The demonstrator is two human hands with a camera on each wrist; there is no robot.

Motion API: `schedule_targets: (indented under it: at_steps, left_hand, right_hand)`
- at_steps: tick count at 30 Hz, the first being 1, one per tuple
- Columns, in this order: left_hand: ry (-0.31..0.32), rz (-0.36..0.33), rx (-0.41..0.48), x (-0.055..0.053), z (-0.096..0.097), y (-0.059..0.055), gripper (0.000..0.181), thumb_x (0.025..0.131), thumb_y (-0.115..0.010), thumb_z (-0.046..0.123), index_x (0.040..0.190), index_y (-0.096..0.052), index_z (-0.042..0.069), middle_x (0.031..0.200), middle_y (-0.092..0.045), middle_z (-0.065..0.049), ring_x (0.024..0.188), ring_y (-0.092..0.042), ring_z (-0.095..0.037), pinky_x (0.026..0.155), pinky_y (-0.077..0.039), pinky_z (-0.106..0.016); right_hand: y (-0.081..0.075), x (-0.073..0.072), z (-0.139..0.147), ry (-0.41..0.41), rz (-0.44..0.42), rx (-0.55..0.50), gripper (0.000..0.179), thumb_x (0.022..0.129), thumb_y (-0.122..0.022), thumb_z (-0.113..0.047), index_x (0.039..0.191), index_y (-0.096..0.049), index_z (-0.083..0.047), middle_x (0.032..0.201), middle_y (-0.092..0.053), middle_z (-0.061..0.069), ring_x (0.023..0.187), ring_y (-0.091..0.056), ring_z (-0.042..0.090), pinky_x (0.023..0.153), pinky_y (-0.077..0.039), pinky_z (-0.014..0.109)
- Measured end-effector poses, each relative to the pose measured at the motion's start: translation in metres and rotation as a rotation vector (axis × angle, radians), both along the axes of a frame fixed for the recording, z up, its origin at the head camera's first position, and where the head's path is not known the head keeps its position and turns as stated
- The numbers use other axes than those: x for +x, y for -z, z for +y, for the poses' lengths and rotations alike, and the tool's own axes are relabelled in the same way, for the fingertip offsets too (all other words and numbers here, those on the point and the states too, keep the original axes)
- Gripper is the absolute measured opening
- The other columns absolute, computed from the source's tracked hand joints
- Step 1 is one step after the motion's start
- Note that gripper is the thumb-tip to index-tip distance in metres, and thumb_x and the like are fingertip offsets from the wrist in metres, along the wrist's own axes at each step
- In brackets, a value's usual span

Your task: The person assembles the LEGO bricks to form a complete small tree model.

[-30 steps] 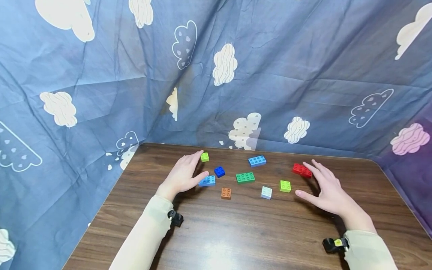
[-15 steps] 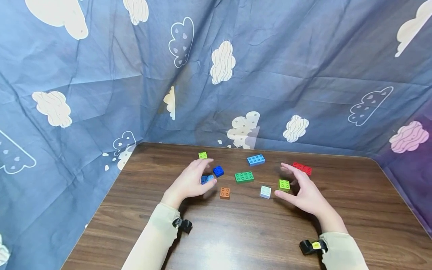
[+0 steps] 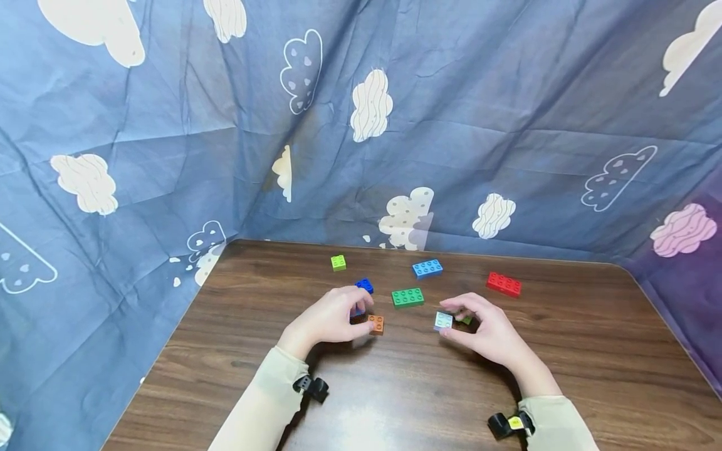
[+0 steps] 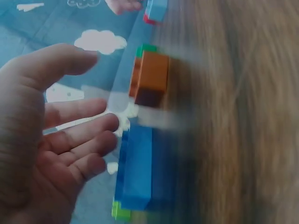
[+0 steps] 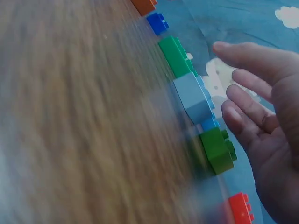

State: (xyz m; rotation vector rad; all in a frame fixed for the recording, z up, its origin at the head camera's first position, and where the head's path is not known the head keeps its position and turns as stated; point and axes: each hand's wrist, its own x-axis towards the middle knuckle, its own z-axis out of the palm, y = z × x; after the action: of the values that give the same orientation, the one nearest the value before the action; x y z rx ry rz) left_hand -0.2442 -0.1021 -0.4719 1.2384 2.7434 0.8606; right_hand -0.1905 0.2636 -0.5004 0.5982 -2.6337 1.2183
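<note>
My left hand (image 3: pixel 327 319) hovers at the orange-brown toy brick (image 3: pixel 378 325); in the head view its thumb overlaps the brick's left side. The left wrist view shows loosely bent fingers apart from that brick (image 4: pixel 156 74), with a long blue brick (image 4: pixel 138 168) below, mostly hidden by the hand in the head view. Over the pale blue brick (image 3: pixel 443 321) is my right hand (image 3: pixel 487 332), thumb and fingers spread around it. A gap separates the fingers from this brick (image 5: pixel 192 100) in the right wrist view. Behind them a lime brick (image 3: pixel 466 319) is partly covered.
Farther back on the wooden table (image 3: pixel 592 351) lie a dark blue brick (image 3: pixel 365 285), a green brick (image 3: pixel 407 297), a small lime brick (image 3: pixel 338 263), a long blue brick (image 3: pixel 427 269) and a red brick (image 3: pixel 504 284). A blue cloud-patterned cloth (image 3: pixel 451 125) hangs behind.
Both hands have come inward and nearer the table: the left from the lime and blue bricks to the orange-brown one, the right from the red brick to the pale blue one. The bricks stay put.
</note>
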Motion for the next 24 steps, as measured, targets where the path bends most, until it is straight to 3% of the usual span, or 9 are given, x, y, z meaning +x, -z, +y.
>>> schedule_targets:
  at_steps: [3,6,15,20,24]
  left_hand:
    - [0.007,-0.036,-0.045,0.003,0.004,-0.001,0.035,0.096,-0.081,0.033,0.122,-0.072,0.01,0.102,-0.072,0.0,0.09,-0.066,-0.015,0.083,-0.055,-0.029]
    - [-0.004,-0.065,-0.073,0.005,0.007,0.0,0.036,0.095,-0.082,0.035,0.122,-0.072,0.012,0.103,-0.071,0.0,0.09,-0.066,-0.015,0.083,-0.054,-0.028]
    - [-0.063,-0.068,-0.094,0.007,0.015,0.008,0.045,0.096,-0.084,0.032,0.131,-0.069,0.009,0.114,-0.069,-0.005,0.102,-0.064,-0.017,0.092,-0.055,-0.035]
    - [-0.071,-0.11,-0.05,0.005,0.019,0.013,0.037,0.095,-0.086,0.026,0.125,-0.072,0.01,0.112,-0.068,-0.003,0.098,-0.064,-0.016,0.088,-0.055,-0.032]
    - [-0.038,-0.135,-0.003,0.005,0.024,0.018,0.028,0.095,-0.086,0.021,0.12,-0.076,0.012,0.107,-0.068,0.0,0.093,-0.062,-0.014,0.082,-0.052,-0.027]
  right_hand:
    - [-0.002,0.001,-0.006,-0.01,0.033,0.002,0.041,0.085,-0.097,-0.017,0.12,-0.079,-0.012,0.103,-0.072,0.0,0.083,-0.066,0.016,0.072,-0.055,0.027]
    - [-0.002,0.002,-0.01,-0.002,0.045,0.017,0.039,0.084,-0.098,-0.016,0.118,-0.078,-0.011,0.097,-0.07,0.0,0.081,-0.064,0.015,0.068,-0.053,0.024]
    - [0.0,0.001,-0.008,0.088,0.06,0.124,0.053,0.084,-0.097,-0.014,0.131,-0.074,-0.008,0.113,-0.062,0.007,0.092,-0.06,0.02,0.069,-0.054,0.027]
    - [0.001,-0.001,-0.007,0.136,0.04,0.183,0.063,0.087,-0.094,-0.016,0.142,-0.069,-0.002,0.125,-0.056,0.017,0.087,-0.055,0.02,0.07,-0.05,0.028]
    - [0.003,-0.002,-0.005,0.152,0.035,0.206,0.058,0.089,-0.093,-0.02,0.139,-0.071,-0.001,0.129,-0.058,0.02,0.086,-0.054,0.02,0.072,-0.049,0.031]
